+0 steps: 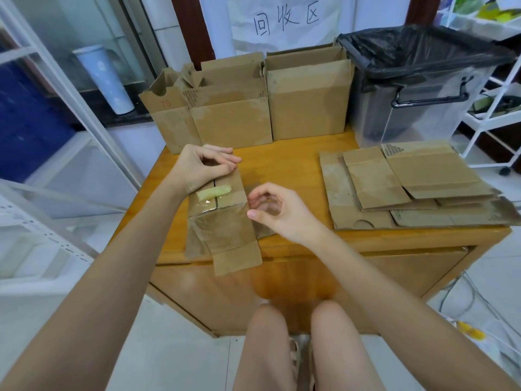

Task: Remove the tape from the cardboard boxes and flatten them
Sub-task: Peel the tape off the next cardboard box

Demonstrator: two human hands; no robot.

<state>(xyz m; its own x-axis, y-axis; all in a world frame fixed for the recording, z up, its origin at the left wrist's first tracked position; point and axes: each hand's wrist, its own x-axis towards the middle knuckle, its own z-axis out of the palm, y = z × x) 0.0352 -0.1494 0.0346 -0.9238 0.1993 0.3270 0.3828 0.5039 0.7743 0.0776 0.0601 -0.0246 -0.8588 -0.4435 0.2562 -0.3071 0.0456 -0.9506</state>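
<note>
Lying at the front of the wooden table [296,167], the small box [225,221] looks light and stiff, and the clear tape [214,206] on it is thin and sticky, so a loose corner seems the best place to take hold. The left hand [204,165] rests curled on the far end. The right hand [277,211] hovers beside it, fingers curved; I cannot tell if they pinch tape.

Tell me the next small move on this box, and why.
Probably pull the clear tape on across and off the small box: the right hand seems to pinch its lifted edge, the left hand steadies the box, and a yellowish strip remains.
</note>
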